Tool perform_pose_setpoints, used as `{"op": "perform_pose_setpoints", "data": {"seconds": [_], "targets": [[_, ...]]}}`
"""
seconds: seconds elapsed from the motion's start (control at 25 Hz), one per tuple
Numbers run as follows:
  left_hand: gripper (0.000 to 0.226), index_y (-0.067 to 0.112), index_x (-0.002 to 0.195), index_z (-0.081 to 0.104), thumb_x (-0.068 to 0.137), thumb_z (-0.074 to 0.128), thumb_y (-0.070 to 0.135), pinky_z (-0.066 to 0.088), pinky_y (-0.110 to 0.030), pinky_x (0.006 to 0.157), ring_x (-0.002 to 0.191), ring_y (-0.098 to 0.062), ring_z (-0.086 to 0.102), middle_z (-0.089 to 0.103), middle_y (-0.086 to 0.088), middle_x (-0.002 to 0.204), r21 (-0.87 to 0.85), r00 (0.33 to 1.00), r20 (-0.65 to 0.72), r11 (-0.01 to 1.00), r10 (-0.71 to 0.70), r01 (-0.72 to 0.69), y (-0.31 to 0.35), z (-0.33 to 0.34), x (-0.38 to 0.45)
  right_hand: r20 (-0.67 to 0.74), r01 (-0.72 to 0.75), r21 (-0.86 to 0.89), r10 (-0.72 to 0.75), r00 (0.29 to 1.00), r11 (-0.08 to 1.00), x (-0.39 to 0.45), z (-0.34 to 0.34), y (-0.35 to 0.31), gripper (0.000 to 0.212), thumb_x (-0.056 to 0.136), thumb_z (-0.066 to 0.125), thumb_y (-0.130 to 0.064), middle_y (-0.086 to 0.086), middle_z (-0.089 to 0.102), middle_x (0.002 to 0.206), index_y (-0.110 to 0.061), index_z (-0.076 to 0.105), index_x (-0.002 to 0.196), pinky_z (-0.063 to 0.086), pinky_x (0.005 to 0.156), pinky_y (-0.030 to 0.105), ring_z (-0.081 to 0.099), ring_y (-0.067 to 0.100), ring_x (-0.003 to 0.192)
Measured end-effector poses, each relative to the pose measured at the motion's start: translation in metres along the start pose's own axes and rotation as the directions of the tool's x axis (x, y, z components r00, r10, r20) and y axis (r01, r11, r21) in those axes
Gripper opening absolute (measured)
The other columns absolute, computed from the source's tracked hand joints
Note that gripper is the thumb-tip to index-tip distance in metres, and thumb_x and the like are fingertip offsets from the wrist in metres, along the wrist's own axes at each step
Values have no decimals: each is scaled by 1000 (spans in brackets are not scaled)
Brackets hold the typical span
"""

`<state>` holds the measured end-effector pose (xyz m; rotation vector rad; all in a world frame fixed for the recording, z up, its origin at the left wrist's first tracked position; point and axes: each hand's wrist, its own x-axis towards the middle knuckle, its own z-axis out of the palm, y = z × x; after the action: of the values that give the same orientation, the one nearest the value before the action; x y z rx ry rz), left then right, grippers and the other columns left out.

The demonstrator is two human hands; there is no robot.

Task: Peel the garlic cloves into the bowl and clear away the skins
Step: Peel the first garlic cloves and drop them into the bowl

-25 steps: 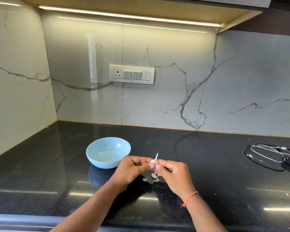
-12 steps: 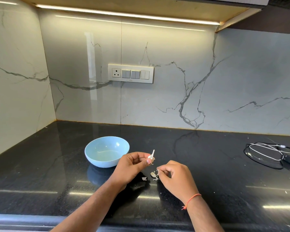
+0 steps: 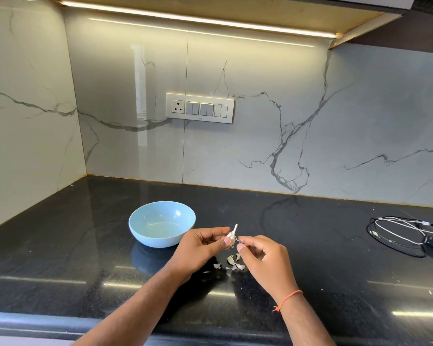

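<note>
The right hand has come back up to the garlic clove — half a second ago it was down over the counter, letting go of a bit of skin; now its thumb and forefinger are curled in and pinching at the clove's lower right edge, seemingly on a fresh flap of skin, though the contact is too small to read surely. The left hand pinches the clove between thumb and fingertips, the papery tip of skin pointing up toward 12 o'clock.

Just below the two hands, at about 6 o'clock from the clove, lie the shed skins, a small scatter on the black counter. The blue bowl sits near the left hand at roughly 10 o'clock from it, and nothing shows inside it.

So the peeling goes strip by strip — one piece dropped, the next being taken. By my judgement the task is early: this clove is still partly clothed, no clove is in the bowl, and the skins have yet to be cleared. A coil of cables lies well apart at 3 o'clock.
</note>
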<state>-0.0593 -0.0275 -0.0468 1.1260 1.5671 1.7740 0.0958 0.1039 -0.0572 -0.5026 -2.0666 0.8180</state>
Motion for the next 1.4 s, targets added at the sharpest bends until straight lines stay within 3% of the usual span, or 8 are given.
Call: {"op": "perform_pose_setpoints", "data": {"seconds": [0.16,0.36,0.52,0.72,0.96,1.12,1.24,1.4], "targets": [[25,16,121,83,96,79,19,59,-34,106,115,-17,78,83,-1,116,66,994,95,997,45,-51,1,-1,-2,106,-93,111,81,991,989,1,2,-10,13,90,83,-38,-9,78,73,-41,85,102,60,64,28,69,12,61],[25,11,120,82,96,79,17,58,-35,108,117,-19,77,83,-4,117,6,995,92,999,33,-34,2,-4,-2,185,-268,308,219,958,913,7,2,-19,10,88,86,-30,5,81,74,-37,87,96,66,72,31,73,14,65],[24,9,120,82,97,77,15,58,-34,108,119,-22,76,83,-7,117,-26,995,100,999,27,-24,-3,-7,1,203,-302,365,242,949,880,9,5,-14,12,94,80,-22,7,84,83,-30,88,98,67,81,39,77,20,75],[22,11,120,82,100,74,14,57,-21,92,105,-11,78,84,-5,112,20,999,44,999,28,-29,-7,-4,3,166,-244,313,200,966,918,10,8,-12,13,96,78,-24,-1,84,84,-32,86,104,68,81,42,81,19,78],[14,15,110,84,100,75,16,63,-35,98,105,-27,80,85,-4,104,99,999,-18,994,37,-35,-12,0,5,99,-175,221,156,983,960,7,9,-13,22,92,81,-22,-5,82,75,-44,84,88,68,76,45,80,16,71],[11,14,108,83,100,75,16,61,-29,98,103,-19,80,85,-2,104,111,998,-51,993,38,-32,-9,1,3,39,-144,34,143,989,989,1,1,-2,17,87,80,-16,-14,80,74,-32,87,88,66,77,32,76,4,72],[11,18,108,82,100,75,20,62,-36,101,104,-20,80,85,1,104,169,999,-22,985,24,-20,-9,1,3,116,-14,-154,32,993,988,-4,4,1,15,84,81,-22,-19,77,87,-33,87,93,57,74,23,68,2,81],[13,20,111,84,100,76,23,61,-42,104,106,-19,80,85,3,107,200,999,20,979,40,-43,-11,0,3,78,-18,-99,26,997,995,-1,1,-1,11,84,85,-27,-19,74,90,-35,85,92,51,68,17,63,7,76]]}}
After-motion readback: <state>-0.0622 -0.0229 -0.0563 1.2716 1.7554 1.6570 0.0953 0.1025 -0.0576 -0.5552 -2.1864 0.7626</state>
